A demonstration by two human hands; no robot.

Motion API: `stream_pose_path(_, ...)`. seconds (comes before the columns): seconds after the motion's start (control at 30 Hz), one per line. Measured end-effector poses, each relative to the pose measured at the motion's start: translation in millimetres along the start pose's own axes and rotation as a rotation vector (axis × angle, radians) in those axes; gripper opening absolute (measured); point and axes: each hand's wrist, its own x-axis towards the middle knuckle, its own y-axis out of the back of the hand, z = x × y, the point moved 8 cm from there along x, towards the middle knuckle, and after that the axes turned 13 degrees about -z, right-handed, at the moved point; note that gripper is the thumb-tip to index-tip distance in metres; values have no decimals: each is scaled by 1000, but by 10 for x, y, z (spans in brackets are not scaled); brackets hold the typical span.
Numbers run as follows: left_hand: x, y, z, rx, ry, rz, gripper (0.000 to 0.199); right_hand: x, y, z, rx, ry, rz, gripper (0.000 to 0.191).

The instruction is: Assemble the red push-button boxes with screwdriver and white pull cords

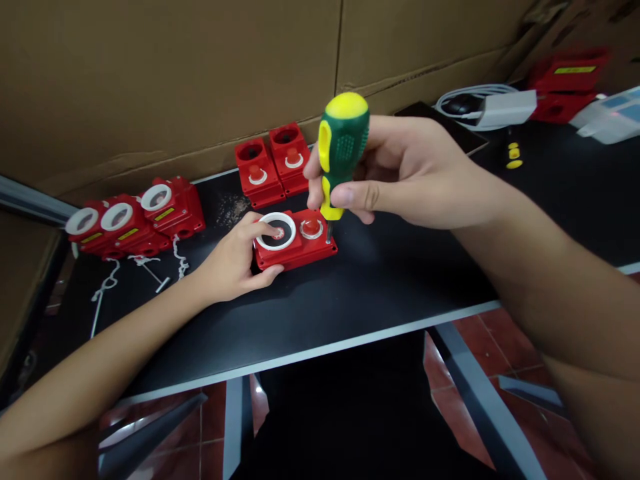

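A red box (pixel 295 252) with a white ring and a red knob lies on the black table (pixel 380 293). My left hand (pixel 240 257) grips its left end, one finger reaching inside the white ring and the thumb along the front side. In my right hand (pixel 385 173) is a screwdriver (pixel 346 143) with a green and yellow handle, held upright between thumb and fingers. Its tip points down at the right end of the red box, beside the knob, at a small screw.
Several red boxes with white rings (pixel 173 210) stand at the left, with cords and metal rods. Two open red boxes (pixel 260 180) sit behind. A white adapter (pixel 507 109), cable, more red boxes (pixel 567 83) and a clear container (pixel 613 117) are at the back right.
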Motion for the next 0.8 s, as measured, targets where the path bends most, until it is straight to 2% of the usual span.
stream_pose_path(0.1,5,11,22,12,-16,6,51,3,36,-3,-85,1,69,32)
stream_pose_path(0.2,8,7,21,14,-11,-5,51,25,47,-45,-144,6,117,43)
stream_pose_path(0.3,7,4,15,12,-6,-13,51,35,73,-68,-141,-5,170,54)
stream_pose_path(0.4,6,10,14,15,-7,-8,51,30,93,-62,-79,-6,202,57)
stream_pose_path(0.5,5,12,16,11,-13,-8,52,31,88,-48,-7,0,196,55)
stream_pose_path(0.63,0,12,8,-9,-5,-2,53,44,20,-102,48,36,114,48)
stream_pose_path(0.8,-7,4,-4,-35,17,4,52,23,-67,-137,18,13,60,41)
